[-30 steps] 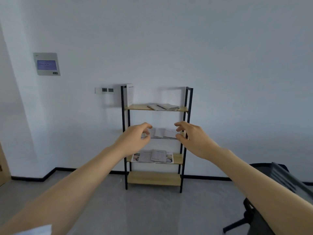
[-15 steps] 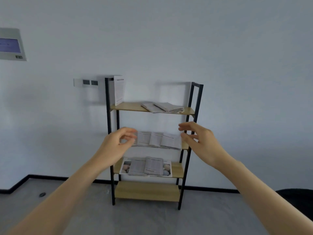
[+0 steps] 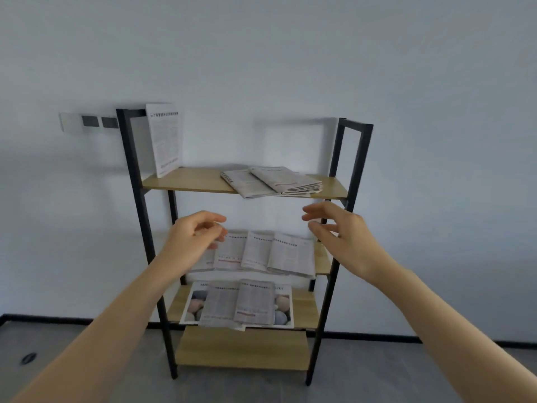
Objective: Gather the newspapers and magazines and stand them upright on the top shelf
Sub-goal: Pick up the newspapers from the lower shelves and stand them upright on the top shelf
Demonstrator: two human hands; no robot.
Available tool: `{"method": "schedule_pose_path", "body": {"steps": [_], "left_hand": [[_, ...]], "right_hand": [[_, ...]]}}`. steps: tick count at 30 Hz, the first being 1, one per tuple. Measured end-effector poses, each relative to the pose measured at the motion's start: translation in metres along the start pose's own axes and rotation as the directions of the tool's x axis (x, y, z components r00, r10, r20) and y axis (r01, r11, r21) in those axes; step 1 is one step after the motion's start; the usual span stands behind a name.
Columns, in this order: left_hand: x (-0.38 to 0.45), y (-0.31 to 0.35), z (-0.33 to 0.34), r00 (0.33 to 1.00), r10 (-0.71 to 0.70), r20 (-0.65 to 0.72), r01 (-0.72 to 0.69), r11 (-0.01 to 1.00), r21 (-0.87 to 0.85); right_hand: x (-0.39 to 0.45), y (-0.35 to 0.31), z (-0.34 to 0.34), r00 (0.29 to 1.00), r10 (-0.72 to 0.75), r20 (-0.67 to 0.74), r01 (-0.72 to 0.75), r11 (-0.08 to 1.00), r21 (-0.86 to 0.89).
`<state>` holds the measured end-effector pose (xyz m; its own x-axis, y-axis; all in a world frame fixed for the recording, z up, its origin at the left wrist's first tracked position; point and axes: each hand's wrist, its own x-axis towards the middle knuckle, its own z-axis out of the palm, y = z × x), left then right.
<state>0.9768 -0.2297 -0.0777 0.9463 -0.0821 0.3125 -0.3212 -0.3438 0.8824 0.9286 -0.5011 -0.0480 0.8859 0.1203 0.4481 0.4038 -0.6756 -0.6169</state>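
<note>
A black-framed shelf unit with wooden boards stands against the wall. On its top shelf (image 3: 186,181) one newspaper (image 3: 165,138) stands upright at the left, and folded newspapers (image 3: 273,181) lie flat at the right. Several newspapers (image 3: 270,253) lie side by side on the second shelf. On the third shelf, newspapers (image 3: 241,303) lie over a magazine (image 3: 283,303) with a pebble picture. My left hand (image 3: 193,238) and my right hand (image 3: 343,232) hover in front of the second shelf, fingers loosely curled, holding nothing.
The bottom shelf (image 3: 241,349) is bare wood. A wall switch plate (image 3: 90,121) sits left of the unit. Grey floor (image 3: 96,373) with a black skirting runs below, and a small floor socket (image 3: 28,358) is at the left.
The view has closed in on the shelf unit, which now looks much larger. Both hands stay raised in front of the second shelf, holding nothing.
</note>
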Motion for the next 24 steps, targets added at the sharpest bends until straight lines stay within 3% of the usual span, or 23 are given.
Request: {"method": "schedule_pose_path", "body": {"steps": [7,14,16,20,24], "left_hand": [[0.146,-0.053,0.039,0.962,-0.272,0.014,0.271,0.949,-0.161],[0.266,-0.110,0.048,0.858,-0.495,0.139,0.514,0.827,-0.228],[0.298,-0.126,0.046,0.836,-0.516,0.188,0.549,0.775,-0.312],[0.356,-0.146,0.044,0.835,-0.508,0.211,0.550,0.767,-0.331],[0.405,-0.164,0.044,0.813,-0.537,0.227,0.583,0.744,-0.326]], "right_hand": [[0.147,0.071,0.028,0.993,-0.023,0.112,0.027,0.999,-0.031],[0.267,0.123,0.074,0.988,0.032,0.154,-0.005,0.984,-0.178],[0.300,0.137,0.090,0.982,0.069,0.175,-0.023,0.967,-0.255],[0.359,0.159,0.117,0.960,0.181,0.213,-0.089,0.920,-0.382],[0.410,0.184,0.146,0.903,0.354,0.244,-0.134,0.771,-0.623]]}}
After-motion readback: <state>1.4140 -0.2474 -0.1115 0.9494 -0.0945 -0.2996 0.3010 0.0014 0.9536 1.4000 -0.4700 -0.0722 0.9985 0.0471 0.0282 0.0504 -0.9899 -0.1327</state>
